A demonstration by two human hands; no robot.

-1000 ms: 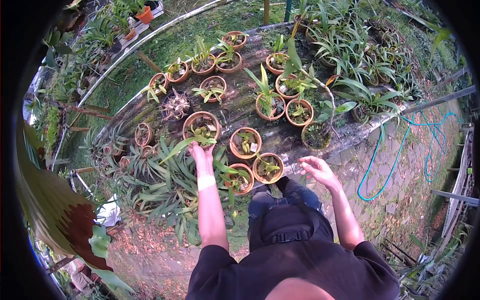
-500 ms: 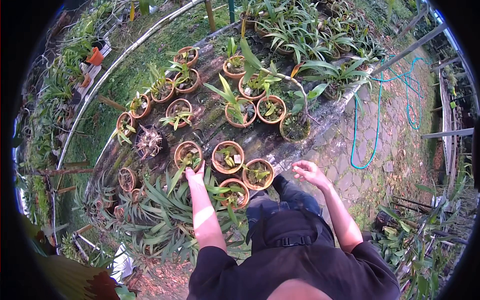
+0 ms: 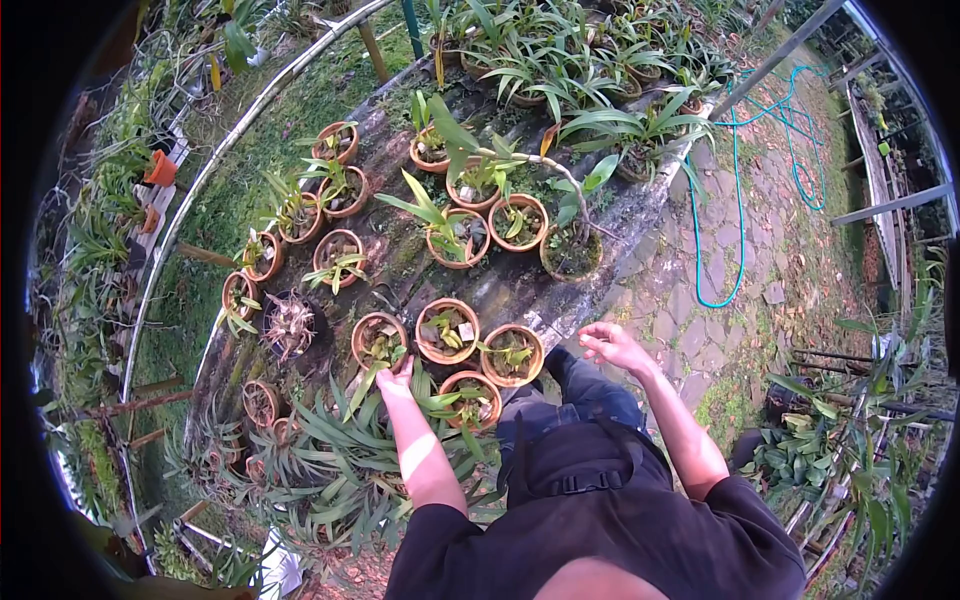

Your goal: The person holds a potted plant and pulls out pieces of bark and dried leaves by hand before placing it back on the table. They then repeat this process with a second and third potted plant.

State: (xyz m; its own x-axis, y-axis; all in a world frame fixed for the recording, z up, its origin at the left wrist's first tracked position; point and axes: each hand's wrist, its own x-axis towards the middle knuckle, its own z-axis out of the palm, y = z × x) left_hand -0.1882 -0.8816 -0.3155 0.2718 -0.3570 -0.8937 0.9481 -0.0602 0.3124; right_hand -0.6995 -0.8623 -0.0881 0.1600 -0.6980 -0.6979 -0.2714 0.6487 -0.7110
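My left hand [image 3: 396, 376] grips the near rim of a small terracotta pot [image 3: 362, 350] with an orchid in it; its fingertips are partly hidden by leaves. Right beside that pot stands another terracotta pot [image 3: 447, 302] with a pale tag among its leaves. Two more potted orchids, one pot [image 3: 540, 357] on the right and one lower pot [image 3: 462, 378], sit close to my body. Held in the air to the right of these pots, my right hand [image 3: 615, 347] has loosely bent fingers, with nothing visible in them.
Several more terracotta pots [image 3: 340, 262] stand across the weathered table [image 3: 400, 250]. A dried plant [image 3: 290, 325] sits at the left, long-leaved plants [image 3: 350, 450] crowd the near edge. On the stone path [image 3: 665, 320] lies a teal hose [image 3: 742, 230].
The view has shifted a little. The pot in my left hand has moved slightly toward me and closer to the pot on its right. My right hand stays raised in nearly the same pose.
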